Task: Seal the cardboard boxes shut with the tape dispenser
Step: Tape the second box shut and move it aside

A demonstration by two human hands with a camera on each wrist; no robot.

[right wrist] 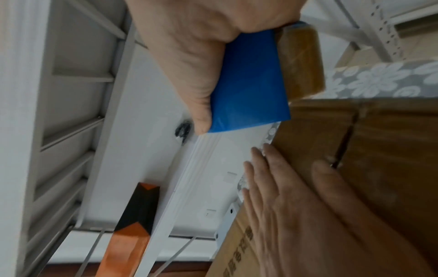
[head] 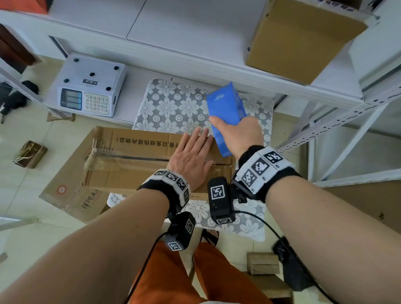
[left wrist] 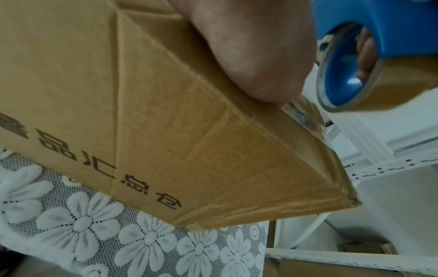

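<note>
The left hand [head: 191, 157] lay flat on top of the cardboard box [head: 131, 163], fingers straight and close together, its palm pressing the top flaps down near the right end. In the right wrist view the same hand [right wrist: 305, 209] showed its thumb stretched beside the dark seam between the flaps. The right hand [head: 237, 132] was curled round the blue tape dispenser [head: 226, 114], thumb on one side and fingers wrapped behind, holding it just beyond the box's right end, above the cloth. The left wrist view showed the roll of brown tape [left wrist: 350, 75] mounted in the dispenser, near the box's top corner but apart from it; whether any tape already touched the cardboard could not be told.

The box [left wrist: 166, 131] sat on a grey lace cloth [head: 174, 105] with white flowers, spread over a white table [head: 133, 81]. Black printed characters ran along the box's far flap and its side. A white scale [head: 88, 86] with a keypad stood at the table's left end, well apart from the box. A second brown box [head: 299, 39] rested on the shelf [head: 199, 26] above, to the right. Another flattened piece of cardboard [head: 66, 192] lay under the box's left end, hanging over the table edge toward the tiled floor [head: 18, 202]
</note>
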